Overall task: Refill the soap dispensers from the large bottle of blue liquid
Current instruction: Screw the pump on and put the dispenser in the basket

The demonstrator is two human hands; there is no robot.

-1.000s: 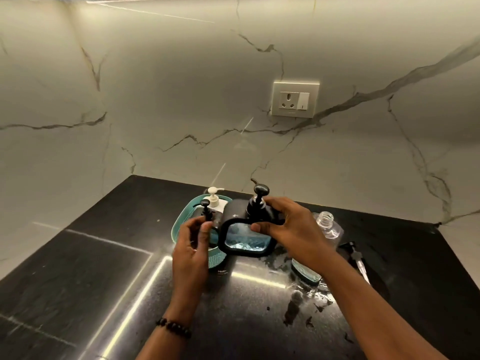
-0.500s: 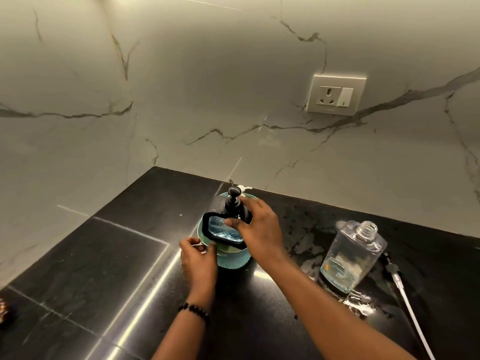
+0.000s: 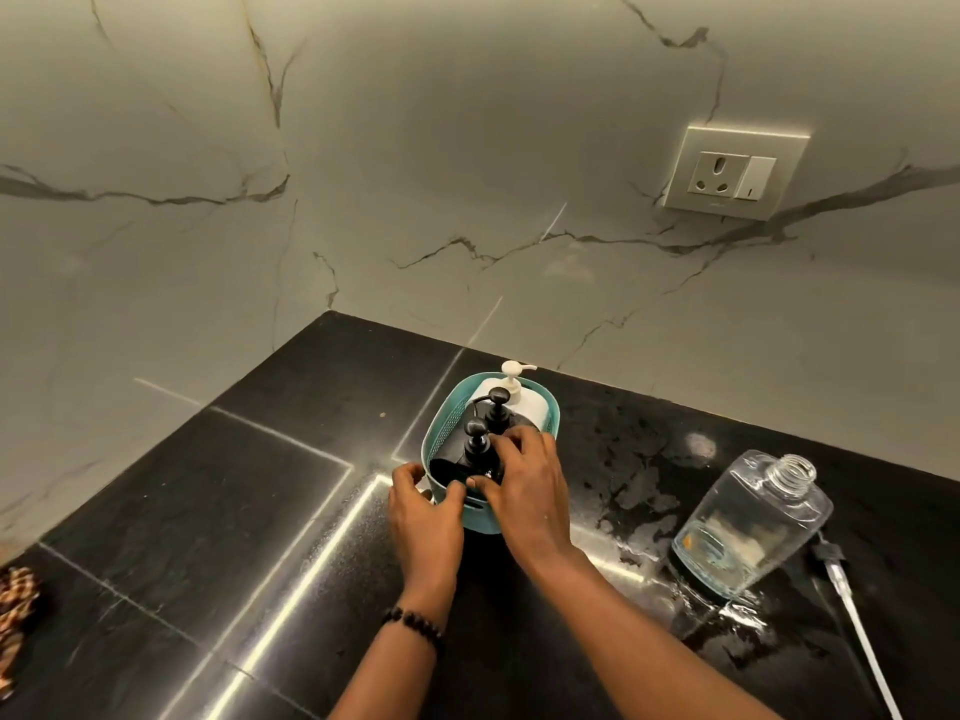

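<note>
A teal basket (image 3: pixel 444 429) stands on the black counter near the wall. Inside it are a white pump bottle (image 3: pixel 527 402) at the back, a black pump dispenser (image 3: pixel 497 409) in the middle and a second black pump dispenser (image 3: pixel 475 445) at the front. My right hand (image 3: pixel 527 488) grips the front dispenser by its shoulder, down inside the basket. My left hand (image 3: pixel 423 511) holds the basket's near rim. The large clear bottle (image 3: pixel 748 527) stands uncapped at the right, with only a little blue liquid at its bottom.
The large bottle's black pump with its long tube (image 3: pixel 852 605) lies on the counter to its right. Wet patches (image 3: pixel 639 491) spread between basket and bottle. A checked cloth (image 3: pixel 15 615) lies at the left edge. A wall socket (image 3: pixel 735 174) sits above.
My right hand has carried the black dispenser with blue liquid over the basket and lowered it inside. My left hand has moved onto the basket's rim. The large bottle has stayed where it was.
</note>
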